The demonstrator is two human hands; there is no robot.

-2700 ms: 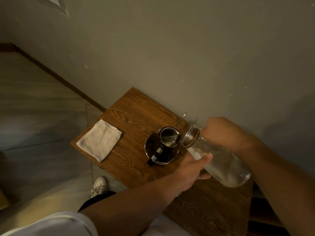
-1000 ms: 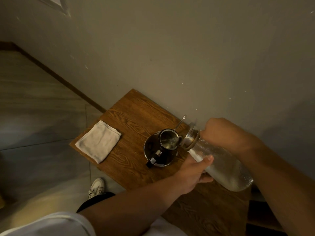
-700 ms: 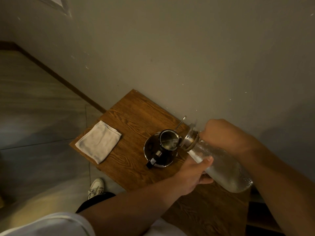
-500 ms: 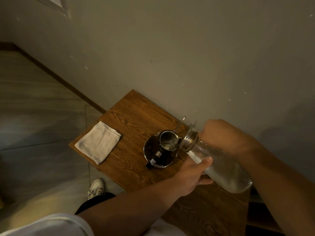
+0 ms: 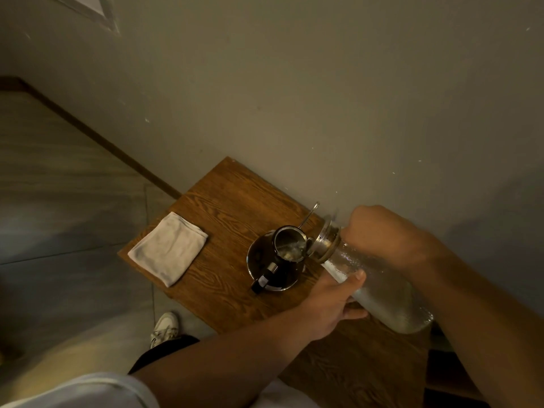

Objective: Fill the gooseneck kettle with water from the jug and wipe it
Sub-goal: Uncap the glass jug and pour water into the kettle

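A clear glass jug (image 5: 379, 290) with a metal collar is tipped over, its mouth at the open top of the dark gooseneck kettle (image 5: 275, 262). Water is visible inside the kettle's opening. The kettle stands on the wooden table (image 5: 223, 207), its thin spout pointing toward the wall and its black handle toward me. My left hand (image 5: 335, 301) grips the jug's body from below. My right hand (image 5: 379, 231) holds the jug near its neck from above. A folded white cloth (image 5: 168, 247) lies flat at the table's left corner.
The table stands against a grey wall (image 5: 323, 98). Its left and near edges drop to a tiled floor (image 5: 59, 231), where a white shoe (image 5: 164, 328) shows beside the table. A darker gap lies past the table's right end.
The jug has stayed tipped at the kettle's mouth throughout, with both hands holding it. Its base has risen slightly and the water level inside the kettle looks higher.
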